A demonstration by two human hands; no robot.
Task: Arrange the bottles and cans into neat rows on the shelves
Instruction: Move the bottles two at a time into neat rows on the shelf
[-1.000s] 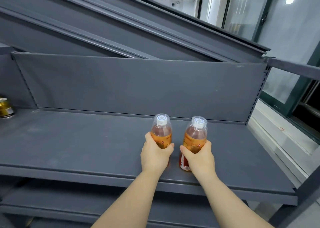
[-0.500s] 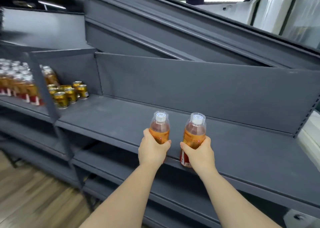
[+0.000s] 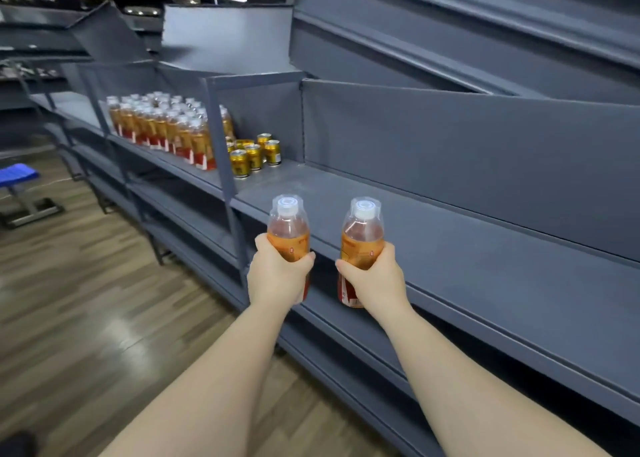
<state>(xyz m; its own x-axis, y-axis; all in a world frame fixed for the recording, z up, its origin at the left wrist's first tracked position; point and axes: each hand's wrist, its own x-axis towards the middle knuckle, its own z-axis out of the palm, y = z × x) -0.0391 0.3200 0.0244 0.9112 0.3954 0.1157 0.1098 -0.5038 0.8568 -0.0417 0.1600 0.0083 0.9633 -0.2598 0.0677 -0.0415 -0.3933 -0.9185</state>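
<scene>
"Head view: which step is in hand?"
"Carrying, I judge. The left hand (image 3: 277, 278) is curled round one orange bottle (image 3: 289, 226) and the right hand (image 3: 377, 281) round another bottle (image 3: 362, 234). Both are upright, in the air at the front edge of the shelf (image 3: 485, 266)."
"Next move?"
"Probably leftward to the bottle rows (image 3: 162, 127), beyond the cans (image 3: 254, 155), then setting each down in line."
"Room?"
"Open wood floor (image 3: 86, 283) lies to the left. An upright post (image 3: 221, 137) stands before the stock, so the bottles must pass beside it and over the shelf lip."
</scene>
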